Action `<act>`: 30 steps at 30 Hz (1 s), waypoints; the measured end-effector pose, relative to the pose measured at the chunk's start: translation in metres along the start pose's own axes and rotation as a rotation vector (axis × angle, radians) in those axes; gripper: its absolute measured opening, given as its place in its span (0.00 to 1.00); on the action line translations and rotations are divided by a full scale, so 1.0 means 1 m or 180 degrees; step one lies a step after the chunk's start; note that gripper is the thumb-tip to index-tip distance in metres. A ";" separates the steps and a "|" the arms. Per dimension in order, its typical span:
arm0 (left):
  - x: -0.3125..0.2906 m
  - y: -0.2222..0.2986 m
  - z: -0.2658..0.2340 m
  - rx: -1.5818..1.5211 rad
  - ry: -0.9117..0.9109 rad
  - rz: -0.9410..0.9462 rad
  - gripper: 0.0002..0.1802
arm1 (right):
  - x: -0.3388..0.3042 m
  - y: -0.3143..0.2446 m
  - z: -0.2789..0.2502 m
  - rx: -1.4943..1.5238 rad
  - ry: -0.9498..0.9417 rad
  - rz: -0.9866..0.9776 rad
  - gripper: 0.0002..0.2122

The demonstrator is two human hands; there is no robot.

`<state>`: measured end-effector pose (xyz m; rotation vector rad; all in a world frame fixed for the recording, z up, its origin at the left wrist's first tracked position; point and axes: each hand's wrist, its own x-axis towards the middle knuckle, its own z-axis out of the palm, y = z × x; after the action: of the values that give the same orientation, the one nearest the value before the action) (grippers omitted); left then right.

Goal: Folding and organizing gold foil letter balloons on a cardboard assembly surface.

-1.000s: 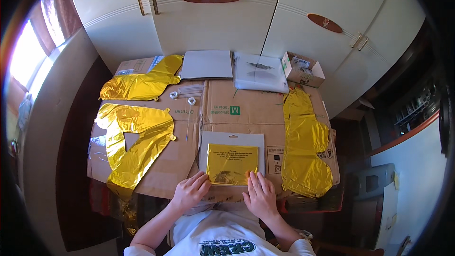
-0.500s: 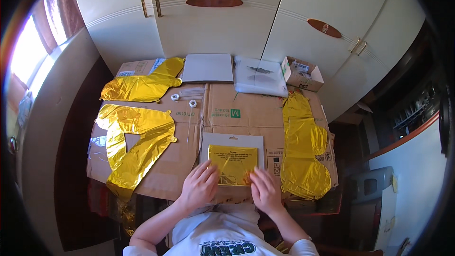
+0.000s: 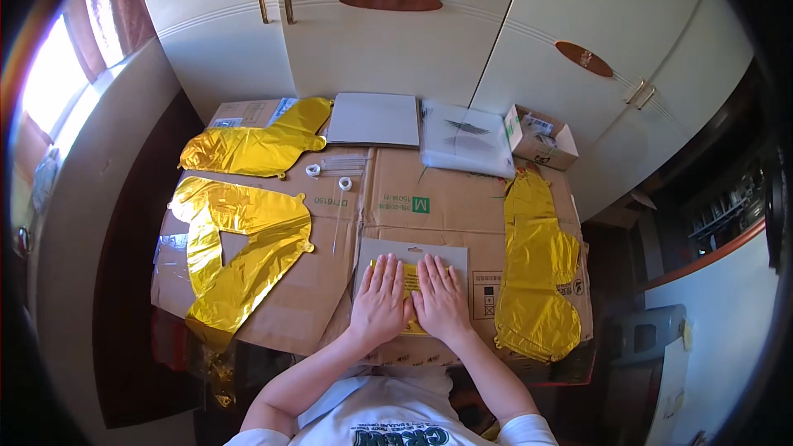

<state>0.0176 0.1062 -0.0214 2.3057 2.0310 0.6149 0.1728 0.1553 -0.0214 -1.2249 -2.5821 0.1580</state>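
Note:
My left hand (image 3: 380, 301) and my right hand (image 3: 439, 301) lie flat side by side, palms down, fingers stretched out. Both press on a folded gold foil sheet (image 3: 410, 279), mostly hidden beneath them. Under the foil is a pale backing card (image 3: 388, 246) with a hanger slot, lying at the near edge of the flattened cardboard (image 3: 405, 221). To the right, a flat gold foil balloon (image 3: 533, 235) with a wavy edge stretches lengthwise. On the left lie another flat foil balloon (image 3: 277, 252) with a hole in it and, beyond, a curved foil balloon (image 3: 248, 149).
Along the back are a stack of pale cards (image 3: 374, 120), clear plastic bags (image 3: 467, 136) and a small open box (image 3: 563, 146). Two white ribbon rolls (image 3: 345, 184) sit near thin clear straws (image 3: 342, 163). White cabinets (image 3: 396, 49) stand behind. A grey stool (image 3: 648, 334) is at right.
Both hands have moved from the foil's lower sides onto its middle, fingers now straight and flat. The foil is mostly covered. The whole view has shifted slightly.

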 end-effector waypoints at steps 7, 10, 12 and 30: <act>0.001 0.002 -0.003 0.0056 -0.0222 -0.0109 0.36 | 0.000 -0.001 -0.001 0.0031 -0.0123 0.0071 0.28; 0.002 0.004 -0.005 0.0086 -0.0279 -0.0133 0.36 | 0.001 -0.001 -0.001 -0.0007 -0.0159 0.0085 0.29; 0.002 0.004 -0.005 0.0113 -0.0291 -0.0139 0.36 | 0.002 -0.002 -0.002 -0.0011 -0.0156 0.0080 0.28; 0.124 -0.158 -0.019 0.0272 0.0924 -0.0366 0.05 | -0.037 -0.003 -0.050 -0.0041 0.0194 -0.1463 0.18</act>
<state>-0.1279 0.2450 -0.0101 2.2353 2.3359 0.9203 0.2076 0.1241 0.0192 -0.6005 -2.7303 0.0084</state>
